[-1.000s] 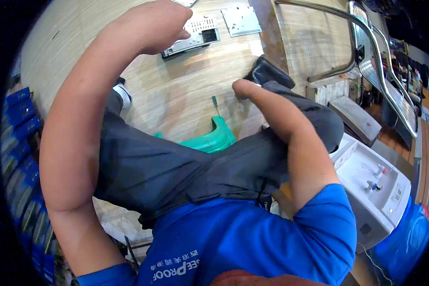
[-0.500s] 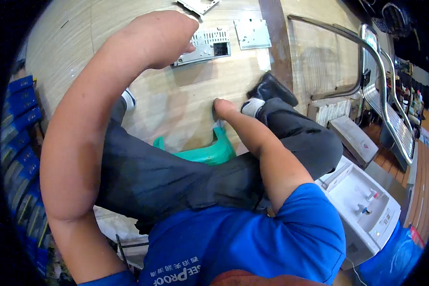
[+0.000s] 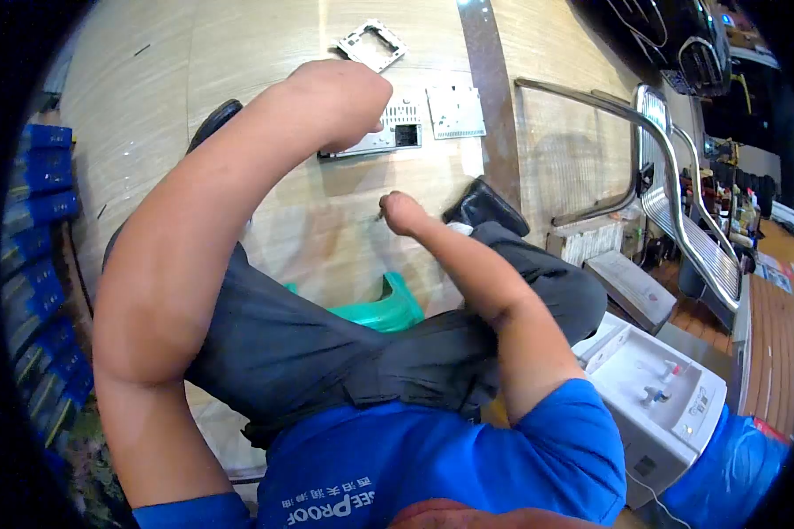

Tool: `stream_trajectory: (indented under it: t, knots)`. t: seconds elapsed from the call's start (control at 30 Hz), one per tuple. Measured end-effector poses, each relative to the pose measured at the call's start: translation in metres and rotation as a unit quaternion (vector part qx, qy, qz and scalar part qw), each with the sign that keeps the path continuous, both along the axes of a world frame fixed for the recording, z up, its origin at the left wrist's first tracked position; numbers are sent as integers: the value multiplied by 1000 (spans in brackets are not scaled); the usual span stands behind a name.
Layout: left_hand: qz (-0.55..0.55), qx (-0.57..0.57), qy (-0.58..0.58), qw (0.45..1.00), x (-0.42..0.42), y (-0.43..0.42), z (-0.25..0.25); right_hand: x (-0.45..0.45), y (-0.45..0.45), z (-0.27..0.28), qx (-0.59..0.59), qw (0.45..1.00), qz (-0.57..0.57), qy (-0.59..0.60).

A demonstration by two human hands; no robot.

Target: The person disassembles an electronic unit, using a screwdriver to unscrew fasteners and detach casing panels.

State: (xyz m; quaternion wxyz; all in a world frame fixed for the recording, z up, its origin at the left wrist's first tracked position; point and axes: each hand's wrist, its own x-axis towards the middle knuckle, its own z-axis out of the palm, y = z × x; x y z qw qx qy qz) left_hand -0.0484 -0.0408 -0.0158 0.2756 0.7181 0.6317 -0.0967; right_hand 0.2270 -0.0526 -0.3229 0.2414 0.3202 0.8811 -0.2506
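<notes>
A silver metal electronics unit (image 3: 403,114), resembling a car stereo, lies on the floor with slots and a dark square opening in its face. My left hand (image 3: 348,101) is over its left end, fingers curled and mostly hidden behind the back of the hand; what they grip cannot be seen. Nearer to me, my right hand (image 3: 401,213) is closed just above the floor, with something small and dark at its fingertips, too small to name. A flat metal cover plate (image 3: 456,112) rests right of the unit. Beyond the unit lies a rectangular metal frame (image 3: 395,55).
A green plastic stool (image 3: 388,310) shows between my legs. To the right are a chrome-framed chair (image 3: 670,150), a cardboard box (image 3: 631,286) and a white water dispenser (image 3: 648,375). Blue packages (image 3: 40,212) are stacked along the left. My black shoe (image 3: 485,210) is right of my right hand.
The view has shifted, so the metal parts appear lower. My right hand is closer to the unit, while my left hand stays over it. My left foot has moved farther forward.
</notes>
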Motion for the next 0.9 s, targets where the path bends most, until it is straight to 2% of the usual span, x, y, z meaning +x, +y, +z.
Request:
stream_trajectory:
  t: [0.1, 0.23, 0.33, 0.43, 0.5, 0.63, 0.9]
  knots:
    - [-8, 12, -12, 1000, 0, -2, 4, -22, 40, 78, -6, 999, 23, 45]
    - [-14, 24, -18, 999, 2, -4, 11, -37, 70, 214, 36, 996, -35, 71]
    - [-13, 27, -5, 1000, 5, -1, 13, -44, 75, 277, 87, 985, -43, 145]
    - [-21, 48, -11, 999, 6, 2, 12, -45, 75, 271, 93, 969, -102, 205]
    - [-20, 52, -9, 998, 7, 7, 6, -54, 82, 241, 139, 976, -55, 158]
    - [-13, 27, -8, 1000, 11, 7, 8, -64, 85, 199, 148, 978, 3, 145]
    - [3, 27, -6, 1000, -3, 9, 4, -51, 89, 191, 137, 982, 0, 129]
